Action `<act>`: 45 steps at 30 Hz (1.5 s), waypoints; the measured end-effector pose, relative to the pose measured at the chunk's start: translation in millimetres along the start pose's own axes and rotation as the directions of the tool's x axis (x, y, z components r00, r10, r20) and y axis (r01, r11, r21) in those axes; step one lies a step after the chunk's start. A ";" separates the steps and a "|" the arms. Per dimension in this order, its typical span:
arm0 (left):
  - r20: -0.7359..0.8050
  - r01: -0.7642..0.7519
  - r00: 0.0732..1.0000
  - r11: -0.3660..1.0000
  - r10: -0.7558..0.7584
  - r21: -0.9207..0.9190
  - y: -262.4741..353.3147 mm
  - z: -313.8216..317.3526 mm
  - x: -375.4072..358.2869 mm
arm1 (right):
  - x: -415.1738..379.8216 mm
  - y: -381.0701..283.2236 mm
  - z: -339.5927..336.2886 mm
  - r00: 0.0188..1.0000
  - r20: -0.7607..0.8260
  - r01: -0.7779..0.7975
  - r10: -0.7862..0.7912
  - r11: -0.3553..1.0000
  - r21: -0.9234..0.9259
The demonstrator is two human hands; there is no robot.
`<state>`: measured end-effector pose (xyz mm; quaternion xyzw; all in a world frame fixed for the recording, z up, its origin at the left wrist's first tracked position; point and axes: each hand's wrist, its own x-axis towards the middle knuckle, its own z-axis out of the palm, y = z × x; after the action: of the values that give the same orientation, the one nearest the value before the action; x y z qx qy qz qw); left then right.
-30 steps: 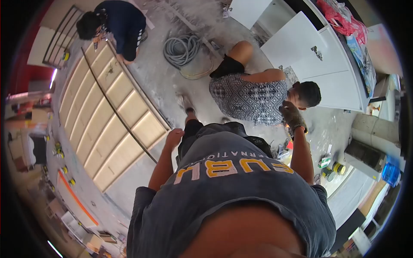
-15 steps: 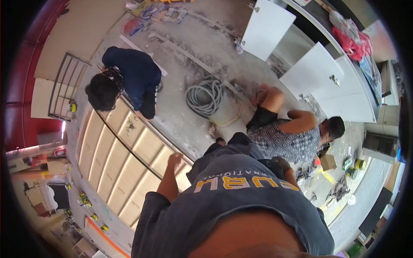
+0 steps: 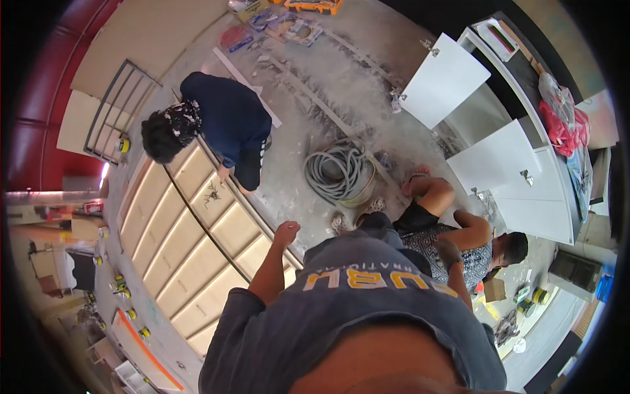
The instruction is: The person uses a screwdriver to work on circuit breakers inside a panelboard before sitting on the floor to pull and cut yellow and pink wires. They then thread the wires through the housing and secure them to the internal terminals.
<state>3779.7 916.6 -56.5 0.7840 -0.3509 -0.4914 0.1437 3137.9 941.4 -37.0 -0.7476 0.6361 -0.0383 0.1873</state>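
Observation:
My left hand [image 3: 287,233] is held out at my left side, its fingers curled into a loose fist with nothing visible in them. It is nearest to the edge of a large cream-coloured panelled frame [image 3: 190,262] with ribs and a dark strip across it. On my right, my right hand [image 3: 448,251] hangs in front of a crouching person's patterned shirt; it looks dark, and its fingers cannot be made out. A coil of grey hose [image 3: 336,174] lies on the floor ahead, beyond my feet.
A person in a dark blue top [image 3: 226,118] bends over the panelled frame. Another person [image 3: 453,243] crouches close on my right. White cabinets [image 3: 446,79] with open doors stand at the right. A metal rack [image 3: 118,111] leans at the left; an orange case [image 3: 314,5] lies far ahead.
My view has shifted, so the surroundings sit farther right and lower. My left hand has swung forward, and my right hand has moved outward from my body. The person in blue reaches toward the frame.

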 end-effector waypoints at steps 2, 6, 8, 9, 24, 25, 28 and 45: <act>0.076 -0.115 0.991 0.991 0.109 0.076 -50.2 9.4 -1.9 | 31.6 23.3 27.0 0.891 0.305 0.453 -0.338 0.720 -0.526; 0.196 0.562 0.811 0.642 -0.552 -0.522 -23.9 30.2 -89.2 | 59.3 -3.7 -32.9 0.906 0.372 -0.383 0.204 0.768 0.513; 0.266 0.535 0.837 0.816 -0.478 -0.218 -49.0 27.6 -81.8 | 84.7 -17.6 -61.9 0.769 0.523 -0.639 0.367 0.442 0.629; 0.264 0.545 0.829 0.816 -0.492 -0.193 -49.6 23.2 -80.6 | 82.6 -9.3 -62.8 0.705 0.609 -0.709 0.362 0.358 0.608; 0.081 -0.095 0.992 0.995 0.098 -0.043 209.4 21.4 40.4 | 11.7 -15.6 -41.2 0.440 0.720 -0.877 0.537 0.085 0.472; 0.102 -0.080 0.991 0.997 0.082 -0.023 212.3 18.5 40.3 | 12.5 -10.6 -29.8 0.428 0.725 -0.881 0.540 0.070 0.467; 0.192 -0.007 0.981 0.997 -0.008 0.075 203.0 12.9 44.3 | 38.0 -47.9 -38.2 0.439 0.655 -0.878 0.614 0.141 0.457; 0.325 -0.399 0.916 0.641 0.237 0.656 135.1 61.1 232.7 | 416.4 -44.1 446.6 0.744 0.556 -0.432 0.370 0.902 -0.021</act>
<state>3734.1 666.8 -164.4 0.6471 -0.6585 -0.3641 -0.1228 3389.4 648.0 -511.8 -0.5610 0.6981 0.1836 0.4053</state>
